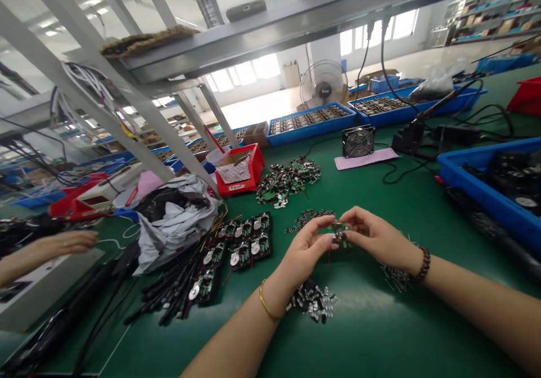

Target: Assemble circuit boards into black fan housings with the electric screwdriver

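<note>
Between both hands, above the green bench mat, is a small circuit board (339, 230) with a red wire hanging from it. My left hand (310, 245) pinches its left side between thumb and fingers. On the opposite side, my right hand (369, 234) grips the board's edge, also with thumb and fingers. Behind the hands lies a heap of small dark parts (306, 218). Small metal pieces (315, 302) are piled below my left hand, and thin metal pins (395, 276) lie under my right wrist. Several black housings with boards (239, 254) sit in rows to the left.
A pile of circuit boards (291, 178) lies beside a red bin (240, 169). Black cables (164, 293) and a grey plastic bag (177, 220) are at left, near another person's hand (76, 241). A small fan (358, 141), a soldering iron (439, 102) and a blue tray (486, 178) stand right.
</note>
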`<action>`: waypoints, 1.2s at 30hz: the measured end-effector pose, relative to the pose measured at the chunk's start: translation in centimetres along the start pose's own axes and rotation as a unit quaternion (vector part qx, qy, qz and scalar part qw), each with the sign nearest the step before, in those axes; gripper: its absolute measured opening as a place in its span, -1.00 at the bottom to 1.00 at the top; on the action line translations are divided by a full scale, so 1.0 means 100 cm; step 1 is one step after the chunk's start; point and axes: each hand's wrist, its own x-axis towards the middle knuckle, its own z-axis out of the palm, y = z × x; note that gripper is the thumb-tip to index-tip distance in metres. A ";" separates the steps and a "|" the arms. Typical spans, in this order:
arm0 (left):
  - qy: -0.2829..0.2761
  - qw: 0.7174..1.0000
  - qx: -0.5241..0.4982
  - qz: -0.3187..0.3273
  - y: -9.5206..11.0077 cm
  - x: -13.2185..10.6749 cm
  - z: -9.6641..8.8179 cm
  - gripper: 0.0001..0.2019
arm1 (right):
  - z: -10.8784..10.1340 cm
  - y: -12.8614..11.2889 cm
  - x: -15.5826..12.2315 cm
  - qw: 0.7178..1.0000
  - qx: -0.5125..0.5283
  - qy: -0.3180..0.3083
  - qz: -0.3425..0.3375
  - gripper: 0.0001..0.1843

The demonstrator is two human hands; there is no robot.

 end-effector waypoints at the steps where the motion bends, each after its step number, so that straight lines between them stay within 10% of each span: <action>1: 0.010 0.998 0.054 0.012 0.001 -0.002 0.000 -0.51 | 0.000 -0.002 -0.001 1.000 -0.019 0.002 -0.003 -0.69; 5: 0.021 0.947 0.307 0.092 0.006 -0.008 0.001 -0.44 | 0.003 -0.010 -0.007 0.997 -0.073 0.001 -0.007 -0.79; 11: -0.040 0.908 0.402 0.109 0.014 -0.009 -0.004 -0.53 | -0.001 -0.014 -0.008 0.992 -0.127 -0.004 -0.013 -0.81; 21: -0.033 0.998 0.043 -0.002 0.009 -0.005 0.000 -0.58 | -0.003 -0.010 -0.002 0.992 0.106 -0.070 0.027 -0.56; 27: 0.146 0.988 0.036 0.026 0.011 0.007 -0.023 -0.58 | -0.023 -0.006 0.000 0.966 -0.244 0.047 -0.071 -0.72; 36: 0.261 0.939 0.213 0.074 0.010 0.018 -0.048 -0.66 | -0.009 0.024 0.014 0.887 -0.455 -0.035 -0.069 -0.53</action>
